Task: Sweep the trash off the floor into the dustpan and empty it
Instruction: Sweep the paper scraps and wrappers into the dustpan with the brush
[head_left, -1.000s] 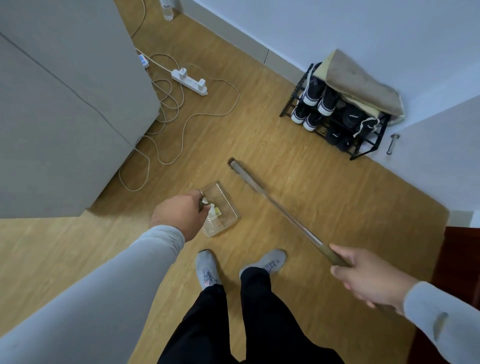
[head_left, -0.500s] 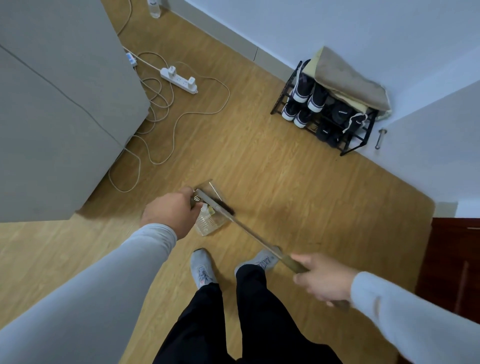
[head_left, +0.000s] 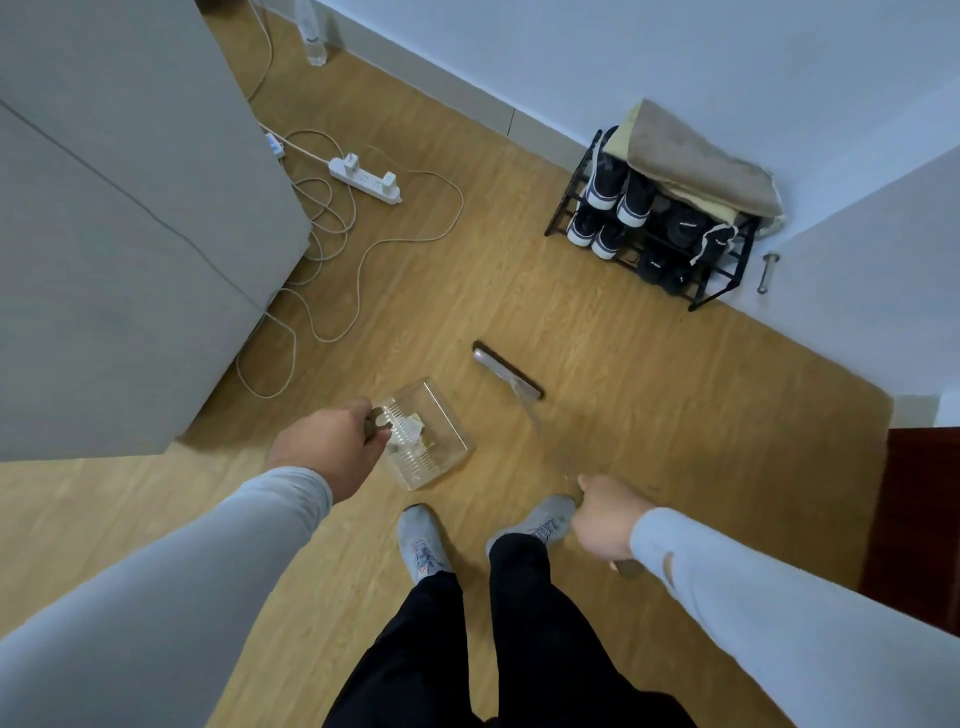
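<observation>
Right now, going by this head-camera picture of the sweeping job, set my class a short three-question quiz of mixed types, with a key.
1. True or false: the clear dustpan already holds some trash.
2. Multiple choice: what does the right hand grip? A) the broom handle B) the power strip C) a shoe
3. Fill in: the broom head lies on the floor between the dustpan and the ____ by the wall.

Key
1. True; pale scraps lie inside it, and the left hand holds its handle.
2. A
3. shoe rack
</observation>
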